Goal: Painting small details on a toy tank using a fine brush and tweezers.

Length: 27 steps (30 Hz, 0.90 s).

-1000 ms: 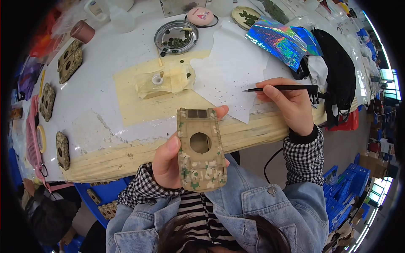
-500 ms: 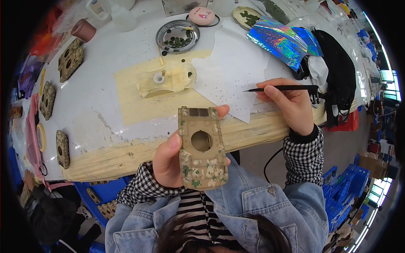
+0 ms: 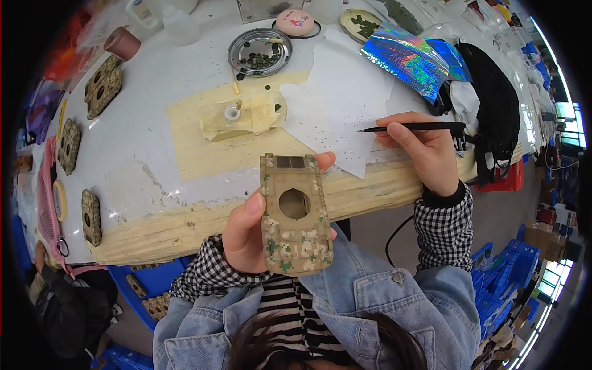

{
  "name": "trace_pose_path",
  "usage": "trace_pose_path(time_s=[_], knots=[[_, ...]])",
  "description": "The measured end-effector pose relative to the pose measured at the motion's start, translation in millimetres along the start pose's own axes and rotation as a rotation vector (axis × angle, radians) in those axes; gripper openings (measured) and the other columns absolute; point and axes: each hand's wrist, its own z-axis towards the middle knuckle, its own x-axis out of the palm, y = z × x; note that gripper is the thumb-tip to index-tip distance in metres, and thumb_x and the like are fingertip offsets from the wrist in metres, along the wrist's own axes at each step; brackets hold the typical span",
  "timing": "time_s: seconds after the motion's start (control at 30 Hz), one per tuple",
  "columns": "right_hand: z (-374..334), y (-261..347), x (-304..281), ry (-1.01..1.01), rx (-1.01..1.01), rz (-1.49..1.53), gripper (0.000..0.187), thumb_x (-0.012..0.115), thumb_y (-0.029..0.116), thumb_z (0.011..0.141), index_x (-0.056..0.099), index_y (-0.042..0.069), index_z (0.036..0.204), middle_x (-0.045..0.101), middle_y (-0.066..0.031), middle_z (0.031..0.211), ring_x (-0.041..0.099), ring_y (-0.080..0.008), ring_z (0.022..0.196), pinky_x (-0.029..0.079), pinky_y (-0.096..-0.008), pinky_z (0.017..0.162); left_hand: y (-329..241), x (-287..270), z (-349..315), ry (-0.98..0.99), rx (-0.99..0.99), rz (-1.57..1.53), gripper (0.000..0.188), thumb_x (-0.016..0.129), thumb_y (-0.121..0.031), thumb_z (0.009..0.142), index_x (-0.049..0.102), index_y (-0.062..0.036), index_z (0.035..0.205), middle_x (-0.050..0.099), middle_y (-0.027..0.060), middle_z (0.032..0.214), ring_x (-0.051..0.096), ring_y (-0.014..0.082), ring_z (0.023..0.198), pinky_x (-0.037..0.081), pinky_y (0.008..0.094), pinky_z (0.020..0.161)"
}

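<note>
My left hand (image 3: 243, 231) is closed round a tan model tank hull (image 3: 296, 243), its thumb along the left side and fingertips showing past the right. The hull has pixel camouflage in green and cream, a round hole in its top and a dark grille at the far end. Between the thumb and fingers of my right hand (image 3: 416, 148) are black tweezers (image 3: 431, 127), lying nearly level, with their fine tip pointing left. Under that tip is a white sheet (image 3: 333, 92) dotted with tiny specks, and the tip stays apart from the hull.
Beyond my hands are a taped block with a small white cup (image 3: 232, 113) and a round metal tin (image 3: 259, 52) of small dark green parts. Several camouflaged hulls (image 3: 91, 217) stand along the left. Holographic film (image 3: 407, 58) and a black bag (image 3: 493, 92) lie at right.
The hull in my left hand has tipped slightly and shifted a little toward the far side. My right hand holds the tweezers almost still.
</note>
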Motion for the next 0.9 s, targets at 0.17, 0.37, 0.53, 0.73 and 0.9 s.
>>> trace_pose_path(time_s=[0.17,0.37,0.53,0.73,0.9], knots=[[0.4,0.0,-0.6,0.012,0.001,-0.009,0.018,0.059,0.010,0.090,0.064,-0.004,0.099,0.067,-0.0112,0.095,0.065,-0.0148,0.082,0.052,-0.0239,0.076,-2.4,-0.3,0.2,0.018,-0.024,0.025,0.087,0.047,-0.053,0.084,0.017,0.0050,0.141,0.002,0.0356,0.144,0.066,0.0289,0.083,0.057,0.0335,0.066],[-0.2,-0.8,0.4,0.004,0.005,0.009,0.017,0.059,0.009,0.089,0.063,-0.004,0.099,0.067,-0.0122,0.095,0.065,-0.0155,0.083,0.052,-0.0244,0.076,-2.5,-1.2,-0.1,0.017,-0.026,0.015,0.088,0.048,-0.053,0.083,0.016,0.0051,0.141,0.000,0.0357,0.144,0.066,0.0288,0.082,0.056,0.0332,0.066],[-0.9,0.7,0.3,0.009,0.018,0.018,0.019,0.059,0.009,0.089,0.063,-0.005,0.100,0.067,-0.0116,0.094,0.064,-0.0145,0.083,0.052,-0.0244,0.077,-0.3,-1.2,0.1,0.004,-0.007,-0.010,0.089,0.049,-0.054,0.083,0.016,0.0057,0.141,-0.001,0.0366,0.144,0.066,0.0286,0.081,0.056,0.0331,0.066],[-2.2,1.6,0.5,0.026,-0.005,-0.033,0.018,0.060,0.008,0.088,0.064,-0.005,0.101,0.066,-0.0104,0.092,0.062,-0.0129,0.083,0.050,-0.0229,0.076,-0.1,-1.2,0.3,-0.002,0.001,-0.027,0.089,0.049,-0.054,0.083,0.016,0.0057,0.141,-0.003,0.0367,0.144,0.066,0.0286,0.082,0.056,0.0329,0.066],[-5.5,2.2,4.3,0.030,-0.093,-0.061,0.017,0.060,0.005,0.088,0.064,-0.004,0.101,0.066,-0.0093,0.091,0.061,-0.0121,0.084,0.048,-0.0220,0.075,0.1,-1.1,0.6,-0.004,0.000,-0.016,0.090,0.050,-0.053,0.082,0.016,0.0057,0.141,-0.003,0.0376,0.143,0.066,0.0287,0.081,0.056,0.0329,0.065]])
